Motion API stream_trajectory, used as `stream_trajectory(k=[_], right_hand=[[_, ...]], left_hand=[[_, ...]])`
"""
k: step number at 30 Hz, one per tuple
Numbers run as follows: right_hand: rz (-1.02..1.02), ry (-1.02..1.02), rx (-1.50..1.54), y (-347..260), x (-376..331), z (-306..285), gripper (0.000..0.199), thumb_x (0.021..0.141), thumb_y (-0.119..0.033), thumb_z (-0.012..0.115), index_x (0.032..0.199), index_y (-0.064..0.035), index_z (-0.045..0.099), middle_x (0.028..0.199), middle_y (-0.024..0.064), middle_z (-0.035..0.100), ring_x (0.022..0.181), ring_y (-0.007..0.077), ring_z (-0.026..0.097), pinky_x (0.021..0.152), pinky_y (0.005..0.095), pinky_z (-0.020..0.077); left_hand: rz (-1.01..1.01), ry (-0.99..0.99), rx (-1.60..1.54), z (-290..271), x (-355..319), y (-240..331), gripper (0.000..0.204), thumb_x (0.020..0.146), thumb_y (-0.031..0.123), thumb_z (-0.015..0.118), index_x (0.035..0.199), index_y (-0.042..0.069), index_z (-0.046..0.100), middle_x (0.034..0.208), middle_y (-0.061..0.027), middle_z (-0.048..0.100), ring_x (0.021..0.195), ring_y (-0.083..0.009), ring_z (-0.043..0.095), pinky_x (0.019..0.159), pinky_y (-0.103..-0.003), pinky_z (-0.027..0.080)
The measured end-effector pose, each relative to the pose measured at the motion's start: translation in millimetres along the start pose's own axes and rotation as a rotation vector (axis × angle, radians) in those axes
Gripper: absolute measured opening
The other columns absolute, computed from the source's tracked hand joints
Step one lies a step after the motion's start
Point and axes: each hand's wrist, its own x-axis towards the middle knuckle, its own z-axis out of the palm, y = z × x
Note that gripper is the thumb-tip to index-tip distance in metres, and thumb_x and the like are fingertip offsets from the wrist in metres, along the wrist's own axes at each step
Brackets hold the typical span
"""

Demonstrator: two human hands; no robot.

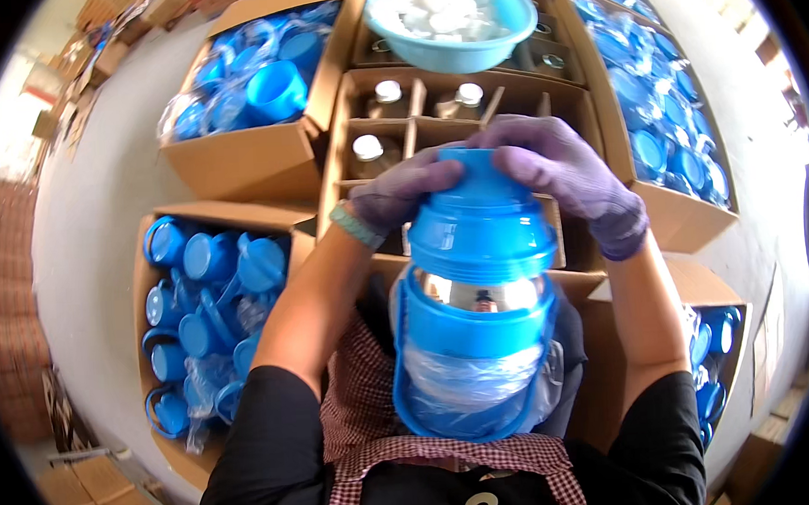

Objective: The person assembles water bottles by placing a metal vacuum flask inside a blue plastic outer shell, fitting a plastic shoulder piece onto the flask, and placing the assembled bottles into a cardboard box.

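Fingers of both gloved hands, left hand [401, 193] and right hand [570, 180], clamped on one blue flask [480, 294].

blue flask [479, 276], purple gloves [574, 175], checked shirt [357, 392]

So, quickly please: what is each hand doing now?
Left hand: closed on the round blue plastic lid of the shiny flask.
Right hand: closed on the same lid.

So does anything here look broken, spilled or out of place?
Nothing stands out. Both gloved hands, left hand and right hand, grip the blue cap of a flask partly wrapped in clear plastic. The surrounding boxes look orderly.
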Motion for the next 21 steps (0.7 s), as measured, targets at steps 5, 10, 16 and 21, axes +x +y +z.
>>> stream_trajectory(k=[5,10,16,21], right_hand=[[-0.256,0.064,-0.296,9.0,16.2,14.9,0.055,0.099,-0.051,0.068,0.119,0.0006,0.068,0.096,0.0153,0.072,0.091,0.0216,0.072,0.083,0.0362,0.0571],[-0.106,0.026,-0.126,2.5,8.7,12.8,0.089,0.086,-0.074,0.072,0.139,-0.0036,0.057,0.108,0.0138,0.071,0.103,0.0243,0.071,0.094,0.0385,0.0580],[-0.102,0.091,-0.055,-3.0,-3.2,21.8,0.094,0.080,-0.072,0.080,0.139,-0.0024,0.056,0.108,0.0128,0.070,0.106,0.0215,0.069,0.096,0.0370,0.0569],[-0.249,0.187,-0.171,0.4,-9.5,35.1,0.090,0.078,-0.062,0.086,0.139,-0.0019,0.057,0.109,0.0108,0.070,0.106,0.0222,0.070,0.098,0.0379,0.0568]], left_hand=[[-0.137,0.005,-0.093,-8.3,-14.5,0.7,0.099,0.085,0.069,0.076,0.155,0.005,0.046,0.148,-0.0168,0.058,0.138,-0.0301,0.056,0.116,-0.046,0.048],[-0.081,-0.089,-0.022,-10.5,-10.4,-18.2,0.112,0.077,0.074,0.078,0.159,0.007,0.041,0.151,-0.0158,0.055,0.139,-0.0274,0.054,0.117,-0.045,0.045],[-0.027,0.006,0.009,9.8,-28.5,-11.4,0.123,0.070,0.082,0.077,0.157,0.002,0.042,0.148,-0.0156,0.056,0.135,-0.0289,0.058,0.114,-0.043,0.047],[-0.112,0.098,0.022,10.4,-33.7,-11.2,0.129,0.065,0.084,0.080,0.157,0.002,0.041,0.150,-0.0157,0.054,0.137,-0.0286,0.056,0.114,-0.043,0.047]])
